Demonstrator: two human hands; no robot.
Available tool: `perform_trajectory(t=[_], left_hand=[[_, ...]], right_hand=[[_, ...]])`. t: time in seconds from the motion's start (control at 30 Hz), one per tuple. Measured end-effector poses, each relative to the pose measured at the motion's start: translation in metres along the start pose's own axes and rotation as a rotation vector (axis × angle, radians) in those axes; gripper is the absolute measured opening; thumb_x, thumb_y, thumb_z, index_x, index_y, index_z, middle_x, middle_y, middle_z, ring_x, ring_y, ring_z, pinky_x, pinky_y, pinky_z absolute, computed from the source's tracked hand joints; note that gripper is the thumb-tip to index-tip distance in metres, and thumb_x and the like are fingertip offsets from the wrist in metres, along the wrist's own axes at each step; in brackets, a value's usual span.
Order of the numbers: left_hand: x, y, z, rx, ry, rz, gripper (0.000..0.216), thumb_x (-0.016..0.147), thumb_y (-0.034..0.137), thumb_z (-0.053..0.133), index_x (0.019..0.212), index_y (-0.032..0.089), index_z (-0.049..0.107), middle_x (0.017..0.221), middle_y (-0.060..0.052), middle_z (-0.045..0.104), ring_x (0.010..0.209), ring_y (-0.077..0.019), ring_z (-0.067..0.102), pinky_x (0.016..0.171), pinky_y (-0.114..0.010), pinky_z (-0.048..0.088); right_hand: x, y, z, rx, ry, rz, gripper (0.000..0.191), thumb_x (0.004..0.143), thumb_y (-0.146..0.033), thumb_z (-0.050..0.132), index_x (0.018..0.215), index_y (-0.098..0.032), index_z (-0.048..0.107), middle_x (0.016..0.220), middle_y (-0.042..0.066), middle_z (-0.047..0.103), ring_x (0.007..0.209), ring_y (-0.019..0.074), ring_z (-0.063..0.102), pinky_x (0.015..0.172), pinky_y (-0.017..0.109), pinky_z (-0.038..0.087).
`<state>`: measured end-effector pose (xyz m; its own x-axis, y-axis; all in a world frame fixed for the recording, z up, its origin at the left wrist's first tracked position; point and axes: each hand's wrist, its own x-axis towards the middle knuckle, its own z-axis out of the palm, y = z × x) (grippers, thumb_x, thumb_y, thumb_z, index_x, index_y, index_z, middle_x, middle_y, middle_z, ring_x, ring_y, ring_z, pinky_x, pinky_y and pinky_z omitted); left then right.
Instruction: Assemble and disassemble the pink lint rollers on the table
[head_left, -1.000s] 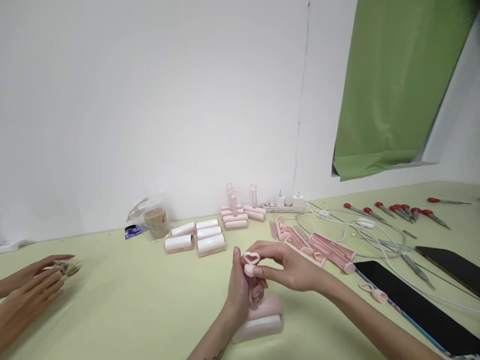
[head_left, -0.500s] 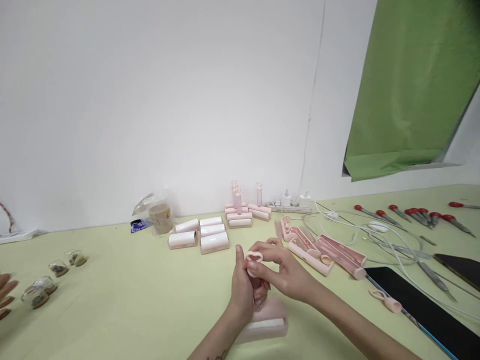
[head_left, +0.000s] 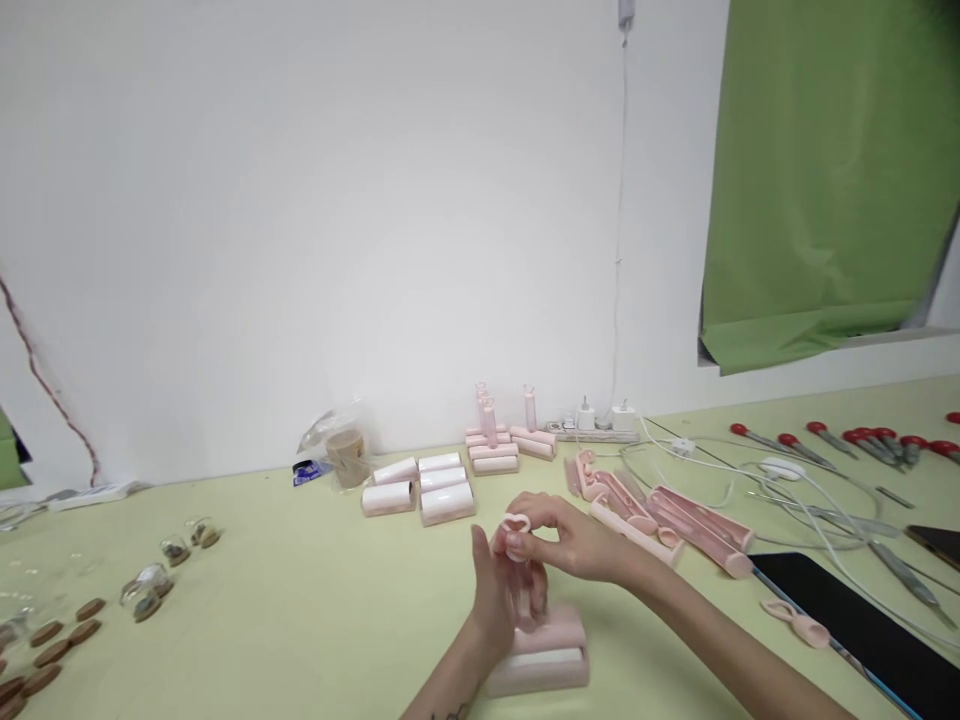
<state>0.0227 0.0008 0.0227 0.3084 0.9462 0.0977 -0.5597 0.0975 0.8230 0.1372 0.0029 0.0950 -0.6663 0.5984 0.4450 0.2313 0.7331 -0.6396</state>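
Wrapped around a clear pink tube (head_left: 523, 603), my left hand (head_left: 489, 610) holds it upright with the thumb raised. At the tube's top, my right hand (head_left: 581, 540) pinches a pale pink cap with a heart-shaped loop (head_left: 516, 522). Fingers hide where cap and tube meet. Directly below and behind the hands lies a pink case with a white strip along its front (head_left: 551, 660). To the right, a similar loose loop cap (head_left: 799, 625) rests by the edge of a black phone-like slab (head_left: 855, 620).
White-topped rolls (head_left: 448, 500) and pink cases with upright tubes (head_left: 489, 425) stand near the wall. Open pink cases (head_left: 701, 530), white cables (head_left: 817, 485) and red-ended tools (head_left: 795, 445) lie right. Small clear domes (head_left: 142, 600) and brown discs (head_left: 56, 652) are left.
The camera view has turned slightly left, bringing brown discs into sight. Another person's hand at the left edge is out of view. More of the tube shows between my hands.
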Motion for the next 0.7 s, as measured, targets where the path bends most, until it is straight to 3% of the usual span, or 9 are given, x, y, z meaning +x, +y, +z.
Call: perform_trajectory(t=[0.17,0.3,0.37,0.53,0.7], left_hand=[[-0.001,-0.005,-0.003,-0.030,-0.034,0.036,0.068,0.054,0.082,0.031,0.060,0.017,0.048,0.029,0.007,0.033,0.025,-0.0048,0.026,0.029,-0.017,0.027],[-0.002,-0.004,-0.004,-0.047,0.020,0.003,0.075,0.047,0.085,0.031,0.066,0.015,0.052,0.030,0.007,0.035,0.025,-0.0051,0.027,0.029,-0.017,0.026],[-0.001,-0.009,-0.007,-0.035,0.022,-0.003,0.077,0.044,0.086,0.034,0.065,0.014,0.053,0.029,0.006,0.035,0.024,-0.0059,0.028,0.028,-0.018,0.025],[0.003,-0.029,-0.019,0.045,-0.016,0.031,0.064,0.050,0.080,0.042,0.044,0.017,0.044,0.023,0.007,0.025,0.020,-0.0035,0.017,0.025,-0.019,0.009],[-0.002,-0.019,-0.017,0.083,-0.039,-0.131,0.054,0.055,0.068,0.053,0.038,0.017,0.044,0.024,0.004,0.029,0.022,-0.0047,0.022,0.028,-0.021,0.012]], right_hand=[[0.006,0.004,0.012,0.132,0.103,0.104,0.024,0.080,-0.037,0.049,0.071,-0.017,0.058,0.090,0.004,0.057,0.075,0.0148,0.054,0.070,0.027,0.043],[0.014,0.004,0.017,0.167,0.068,0.200,0.021,0.080,-0.037,0.047,0.082,-0.019,0.058,0.093,0.002,0.055,0.082,0.0158,0.054,0.073,0.028,0.044],[0.016,0.002,0.017,0.149,0.000,0.219,0.019,0.080,-0.027,0.045,0.093,-0.023,0.059,0.098,0.002,0.055,0.090,0.0162,0.052,0.078,0.028,0.042],[0.017,-0.007,0.011,0.141,-0.196,0.250,0.054,0.071,-0.004,0.033,0.113,-0.033,0.049,0.108,-0.003,0.057,0.096,0.0139,0.052,0.077,0.025,0.042],[0.023,-0.012,0.003,0.018,-0.345,0.163,0.056,0.061,0.000,0.036,0.100,-0.031,0.061,0.097,-0.005,0.062,0.082,0.0134,0.057,0.065,0.019,0.042]])
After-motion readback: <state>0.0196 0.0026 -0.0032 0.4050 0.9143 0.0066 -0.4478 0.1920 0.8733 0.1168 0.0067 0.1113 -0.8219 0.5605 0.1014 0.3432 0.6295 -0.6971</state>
